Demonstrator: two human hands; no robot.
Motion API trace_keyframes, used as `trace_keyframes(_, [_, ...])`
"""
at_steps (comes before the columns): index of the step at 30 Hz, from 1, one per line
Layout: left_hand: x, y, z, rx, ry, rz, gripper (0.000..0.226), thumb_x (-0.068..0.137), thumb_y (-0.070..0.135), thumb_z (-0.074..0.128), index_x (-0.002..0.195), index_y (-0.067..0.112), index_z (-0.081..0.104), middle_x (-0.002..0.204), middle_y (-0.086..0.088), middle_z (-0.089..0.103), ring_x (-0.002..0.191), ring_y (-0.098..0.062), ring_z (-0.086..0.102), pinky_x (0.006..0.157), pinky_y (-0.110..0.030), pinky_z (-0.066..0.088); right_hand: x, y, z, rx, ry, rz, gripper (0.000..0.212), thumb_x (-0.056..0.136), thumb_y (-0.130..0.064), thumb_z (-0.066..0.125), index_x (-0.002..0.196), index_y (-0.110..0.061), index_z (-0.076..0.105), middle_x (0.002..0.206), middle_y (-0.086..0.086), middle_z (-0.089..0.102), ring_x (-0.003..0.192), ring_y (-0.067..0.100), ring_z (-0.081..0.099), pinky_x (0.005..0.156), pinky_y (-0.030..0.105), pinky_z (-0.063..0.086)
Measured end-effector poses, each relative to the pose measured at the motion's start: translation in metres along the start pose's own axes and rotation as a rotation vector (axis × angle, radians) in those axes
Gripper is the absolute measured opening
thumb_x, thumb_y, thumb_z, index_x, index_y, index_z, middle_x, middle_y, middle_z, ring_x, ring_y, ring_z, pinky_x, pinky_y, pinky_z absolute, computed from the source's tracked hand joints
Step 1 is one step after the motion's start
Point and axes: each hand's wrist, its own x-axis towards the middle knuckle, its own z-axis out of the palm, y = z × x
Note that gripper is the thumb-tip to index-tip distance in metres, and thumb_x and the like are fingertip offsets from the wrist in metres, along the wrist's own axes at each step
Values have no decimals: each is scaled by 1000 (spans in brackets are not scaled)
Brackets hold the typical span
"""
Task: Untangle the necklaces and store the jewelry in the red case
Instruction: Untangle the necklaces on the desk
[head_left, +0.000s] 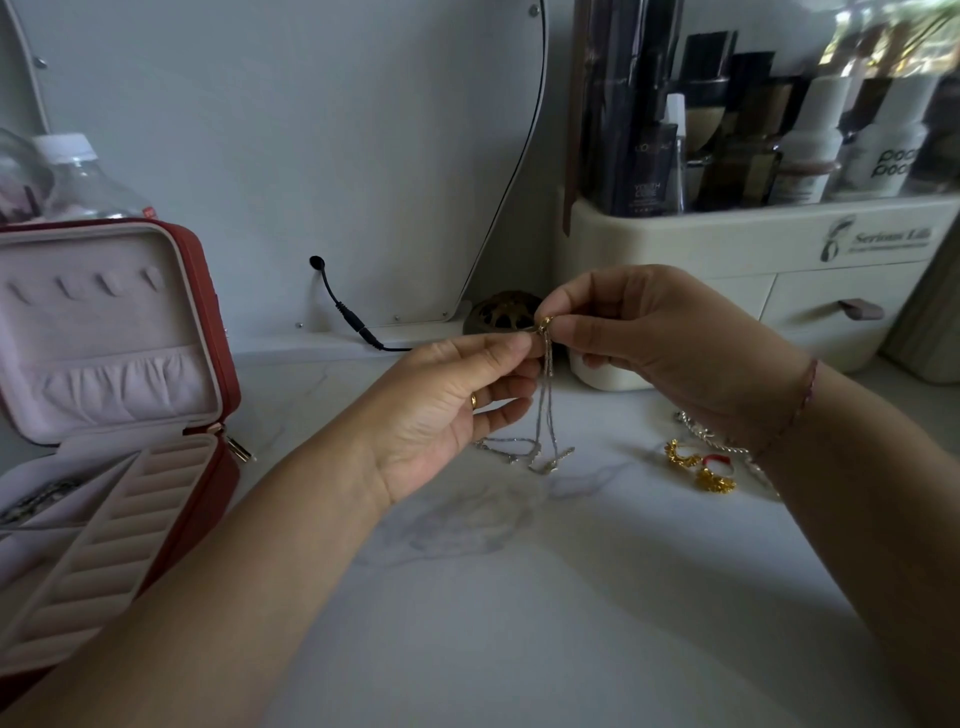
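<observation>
both hands, left hand (457, 410) and right hand (670, 332), pinch the tangled necklaces (545, 405) above the table (519, 597). untangling appears unfinished; earrings (698, 470) remain outside the open red case (104, 415).

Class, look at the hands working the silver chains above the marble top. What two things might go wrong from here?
The left hand and right hand pinch the silver chains at one spot; pulling apart may tighten the tangle hanging below.
The gold earrings lie beside the right wrist, which might sweep them aside.
</observation>
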Motion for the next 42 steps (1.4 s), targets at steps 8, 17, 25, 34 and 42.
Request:
trace_keyframes(8, [-2, 0, 2, 78, 33, 33, 16, 64, 19, 70, 79, 15, 71, 71, 4, 67, 71, -8, 60, 83, -27, 50, 0, -1, 1, 38, -13, 2, 8, 86, -5, 60, 89, -10, 67, 79, 2, 66, 65, 2, 56, 66, 20, 45])
trace_keyframes(17, [-2, 1, 3, 154, 87, 132, 9, 75, 17, 68, 67, 17, 71, 67, 4, 63, 68, -8, 58, 72, -22, 51, 1, 0, 2, -6, 0, 30, 8, 85, -8, 63, 89, -11, 69, 80, 4, 67, 68, 9, 53, 67, 23, 44])
trace_keyframes(25, [1, 1, 6, 83, 129, 117, 24, 93, 9, 52, 74, 13, 65, 67, 1, 64, 65, -10, 60, 72, -26, 51, 2, 1, 4, -68, -9, 84, 6, 83, -11, 66, 85, -16, 69, 67, -5, 65, 62, 6, 54, 62, 19, 45])
trace_keyframes(34, [0, -1, 6, 115, 112, 150, 19, 95, 9, 50, 81, 14, 60, 61, 4, 47, 53, -5, 39, 50, -16, 34, 1, 3, 1, -75, -10, 157, 10, 83, -12, 67, 92, -12, 72, 68, -6, 65, 62, 2, 54, 61, 16, 46])
trace_keyframes(42, [-2, 2, 1, 174, 148, 120, 12, 89, 10, 59, 79, 14, 62, 46, 13, 40, 43, -2, 25, 42, -14, 20, 0, 0, 2, -22, 13, 129, 7, 84, -9, 65, 88, -8, 70, 69, 2, 61, 63, 8, 51, 64, 21, 44])
